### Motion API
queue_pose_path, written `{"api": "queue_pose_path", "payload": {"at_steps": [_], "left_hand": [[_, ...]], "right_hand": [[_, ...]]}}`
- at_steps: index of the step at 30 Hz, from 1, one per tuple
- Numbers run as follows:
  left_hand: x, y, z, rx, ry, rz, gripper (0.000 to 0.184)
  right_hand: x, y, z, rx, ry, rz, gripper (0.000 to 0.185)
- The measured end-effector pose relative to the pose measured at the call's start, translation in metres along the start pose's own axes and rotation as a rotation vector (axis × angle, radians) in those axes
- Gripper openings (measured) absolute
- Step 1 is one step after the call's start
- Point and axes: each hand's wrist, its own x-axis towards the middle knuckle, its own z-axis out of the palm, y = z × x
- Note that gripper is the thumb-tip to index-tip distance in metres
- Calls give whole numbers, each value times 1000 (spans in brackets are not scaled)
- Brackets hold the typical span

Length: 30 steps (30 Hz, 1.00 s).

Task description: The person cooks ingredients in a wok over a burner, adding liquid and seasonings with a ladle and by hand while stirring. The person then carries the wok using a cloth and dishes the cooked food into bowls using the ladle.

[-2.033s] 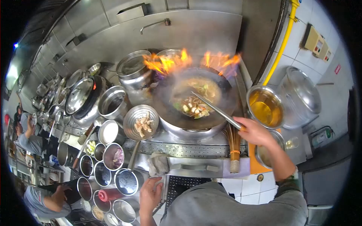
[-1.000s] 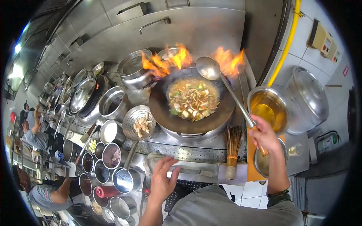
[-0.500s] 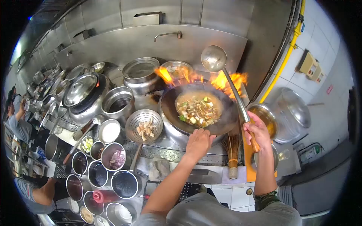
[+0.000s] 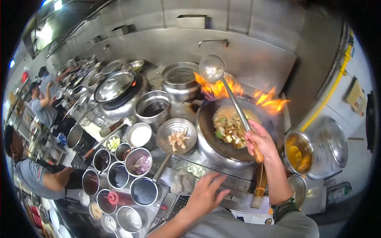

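Note:
My right hand [image 4: 260, 141] is closed around the wooden handle of a steel ladle [image 4: 211, 68], whose bowl hangs over the back left of the wok. The wok [image 4: 205, 126] holds steaming sliced mushrooms and vegetables [image 4: 232, 131], partly hidden behind the ladle and my hand. Apart from the wok, my left hand [image 4: 205, 195] is open with fingers spread. It holds nothing and is near a crumpled grey cloth [image 4: 183, 183]. A perforated strainer [image 4: 162, 137] with pale meat pieces [image 4: 178, 138] lies to the left of the wok.
Flames [image 4: 220, 88] rise behind the wok. Several metal pots of sauces and ingredients stand at left, with a red squeeze bottle [image 4: 119, 198]. A bamboo brush [image 4: 260, 188] and a bowl of oil [image 4: 298, 152] are at right. Co-workers [image 4: 39, 180] stand at far left.
My left hand has let go of the wok's near rim and drawn back toward me. The ladle has moved left over the wok. The camera view has turned left.

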Motion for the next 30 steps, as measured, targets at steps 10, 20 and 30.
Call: {"api": "queue_pose_path", "payload": {"at_steps": [10, 20, 30], "left_hand": [[-115, 12, -47, 48, 174, -521, 34], [-168, 19, -71, -30, 405, -925, 25], [-152, -44, -88, 129, 249, -575, 32]], "right_hand": [[327, 84, 75, -785, 69, -136, 34], [294, 26, 89, 272, -159, 344, 9], [122, -48, 78, 217, -197, 418, 9]]}}
